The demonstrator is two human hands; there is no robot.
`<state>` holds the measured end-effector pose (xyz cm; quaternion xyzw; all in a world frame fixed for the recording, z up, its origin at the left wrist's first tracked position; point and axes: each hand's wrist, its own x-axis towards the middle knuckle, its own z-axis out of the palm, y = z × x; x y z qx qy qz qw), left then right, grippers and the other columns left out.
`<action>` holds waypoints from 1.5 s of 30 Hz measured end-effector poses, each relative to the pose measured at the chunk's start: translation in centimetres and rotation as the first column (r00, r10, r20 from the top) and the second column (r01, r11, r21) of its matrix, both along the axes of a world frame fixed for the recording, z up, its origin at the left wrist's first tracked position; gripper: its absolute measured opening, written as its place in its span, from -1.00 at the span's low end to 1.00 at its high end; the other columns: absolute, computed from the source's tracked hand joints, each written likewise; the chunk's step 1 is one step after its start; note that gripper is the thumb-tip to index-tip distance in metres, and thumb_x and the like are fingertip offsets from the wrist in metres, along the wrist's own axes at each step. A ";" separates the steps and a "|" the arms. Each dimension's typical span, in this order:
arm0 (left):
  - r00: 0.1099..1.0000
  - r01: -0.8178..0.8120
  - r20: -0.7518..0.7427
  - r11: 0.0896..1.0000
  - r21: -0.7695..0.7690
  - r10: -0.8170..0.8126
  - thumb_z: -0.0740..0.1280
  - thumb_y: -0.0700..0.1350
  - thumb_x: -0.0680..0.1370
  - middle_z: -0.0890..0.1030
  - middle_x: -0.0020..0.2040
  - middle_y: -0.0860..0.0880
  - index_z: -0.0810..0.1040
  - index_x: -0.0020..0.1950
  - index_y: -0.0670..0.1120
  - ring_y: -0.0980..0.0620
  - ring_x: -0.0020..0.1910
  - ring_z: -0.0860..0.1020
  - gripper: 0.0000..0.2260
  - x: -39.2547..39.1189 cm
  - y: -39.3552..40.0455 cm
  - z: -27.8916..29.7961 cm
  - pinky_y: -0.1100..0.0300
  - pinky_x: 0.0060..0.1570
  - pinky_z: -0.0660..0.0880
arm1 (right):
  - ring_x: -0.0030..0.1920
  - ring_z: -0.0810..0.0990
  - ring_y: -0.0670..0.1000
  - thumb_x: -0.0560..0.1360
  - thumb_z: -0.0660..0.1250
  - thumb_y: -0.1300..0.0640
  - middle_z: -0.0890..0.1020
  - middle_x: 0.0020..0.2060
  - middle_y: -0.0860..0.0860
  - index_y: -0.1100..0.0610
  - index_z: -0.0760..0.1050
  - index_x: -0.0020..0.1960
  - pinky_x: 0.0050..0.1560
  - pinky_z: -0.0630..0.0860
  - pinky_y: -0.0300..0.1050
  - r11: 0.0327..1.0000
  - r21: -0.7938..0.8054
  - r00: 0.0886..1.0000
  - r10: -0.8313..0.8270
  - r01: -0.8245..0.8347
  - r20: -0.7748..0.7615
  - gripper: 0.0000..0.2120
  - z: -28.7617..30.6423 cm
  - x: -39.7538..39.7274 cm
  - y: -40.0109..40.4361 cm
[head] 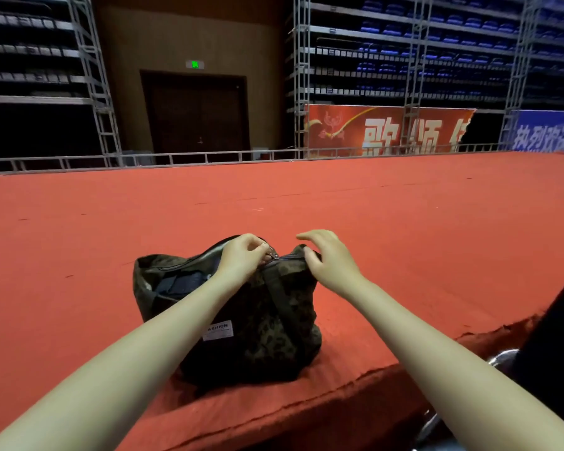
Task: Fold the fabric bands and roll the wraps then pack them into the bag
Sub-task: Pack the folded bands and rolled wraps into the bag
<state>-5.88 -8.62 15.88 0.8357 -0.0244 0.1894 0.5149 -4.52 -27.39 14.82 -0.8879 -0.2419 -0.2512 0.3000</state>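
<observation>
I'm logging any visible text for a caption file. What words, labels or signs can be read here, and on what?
"ASHION", first letter hidden by the arm: white label on the camouflage bag.
"歌颂", then a cut-off character: red banner.
"热烈欢送", blurred and uncertain: blue banner.
Green exit sign: unreadable.

The one camera sits on my head, looking forward and slightly down along both my forearms to the dark camouflage fabric bag (241, 307) close before me (a wide lens, bending the edges), across the red carpeted platform (404, 216) toward distant blue tiered seats (453, 30).
</observation>
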 end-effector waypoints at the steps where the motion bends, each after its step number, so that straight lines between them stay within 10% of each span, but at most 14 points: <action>1: 1.000 0.021 -0.001 0.999 -0.046 -0.021 0.32 -0.20 0.53 0.65 -0.22 -0.04 0.56 -0.19 -0.10 0.05 -0.21 0.63 -0.90 0.0 0.1 -0.1 0.11 -0.05 0.57 | 0.29 0.38 0.01 0.56 0.21 0.09 0.52 0.21 -0.02 0.04 0.45 0.30 0.29 0.33 0.02 0.994 -0.102 0.999 0.052 -0.050 0.015 -0.69 0.1 0.0 0.9; 4: 0.999 0.041 0.017 0.999 0.012 -0.041 0.36 -0.22 0.48 0.65 -0.20 -0.07 0.57 -0.16 -0.07 0.03 -0.24 0.62 -0.94 0.0 0.6 -0.2 0.16 -0.11 0.56 | 0.21 0.43 0.08 0.56 0.24 -0.02 0.55 0.12 0.03 0.02 0.45 0.31 0.18 0.38 0.00 0.933 -0.353 0.997 0.071 -0.066 0.002 -0.66 -0.5 0.7 2.3; 15: 0.991 -0.127 0.064 0.949 0.289 0.114 0.31 -0.27 0.49 0.68 -0.05 -0.08 0.69 -0.05 -0.17 0.07 -0.03 0.59 -0.84 1.3 3.3 1.7 0.37 -0.14 0.34 | -0.13 0.58 0.08 0.45 0.39 0.12 0.65 -0.22 0.07 0.17 0.67 0.01 -0.13 0.31 -0.31 0.983 -0.086 0.962 0.176 -0.161 0.207 -0.81 -0.2 2.8 0.4; 25: 0.828 -0.559 0.158 0.770 0.308 0.539 0.33 -0.24 0.52 0.66 0.04 -0.20 0.66 0.01 -0.24 -0.12 0.11 0.57 -0.84 -3.0 20.3 0.3 0.12 0.08 0.41 | 0.03 0.57 -0.03 0.50 0.36 0.12 0.66 -0.03 -0.05 0.06 0.66 0.07 -0.21 0.37 -0.42 0.991 0.113 0.984 -0.052 0.072 -0.173 -0.82 -4.4 4.1 -2.3; 33: 0.973 -0.226 0.153 0.832 0.506 0.172 0.19 0.16 0.55 0.50 0.25 -0.09 0.48 0.32 -0.03 -0.04 0.28 0.42 -0.57 -2.2 16.1 -1.2 0.08 0.28 0.33 | 0.28 0.44 0.06 0.44 0.08 -0.11 0.52 0.28 0.01 0.01 0.38 0.39 0.27 0.36 -0.04 0.937 -0.336 0.994 0.076 -0.100 -0.084 -0.46 -1.4 1.2 4.7; 36: 1.000 0.011 0.008 0.604 0.797 -0.029 0.11 0.40 0.42 0.44 0.34 0.01 0.31 0.43 0.11 0.01 0.36 0.36 -0.35 -1.8 14.3 -1.9 -0.02 0.39 0.21 | 0.31 0.36 0.11 0.46 0.16 -0.35 0.40 0.31 0.05 0.02 0.14 0.51 0.29 0.33 0.03 0.896 -0.441 0.997 0.032 -0.061 -0.073 -0.25 -1.7 0.8 8.1; 39: 0.999 0.032 -0.016 0.528 0.849 -0.034 0.22 0.30 0.48 0.48 0.24 -0.02 0.24 0.46 0.13 -0.04 0.29 0.41 -0.41 -1.5 13.1 -3.0 0.01 0.35 0.21 | 0.19 0.43 0.12 0.44 0.23 -0.34 0.42 0.14 0.06 -0.01 0.21 0.48 0.16 0.40 -0.01 0.927 -0.375 0.996 -0.016 -0.018 -0.086 -0.28 -1.8 1.0 8.8; 45: 0.981 0.026 0.115 0.698 0.716 -0.155 0.08 0.46 0.34 0.46 -0.06 0.08 0.51 0.24 0.10 0.07 0.02 0.39 -0.34 -3.3 12.2 -4.0 0.22 -0.04 0.29 | 0.02 0.57 -0.13 0.39 0.45 -0.10 0.65 -0.01 -0.13 0.00 0.62 0.07 0.13 0.47 -0.09 0.970 0.000 0.945 0.235 -0.242 -0.227 -0.70 -2.2 -1.7 6.9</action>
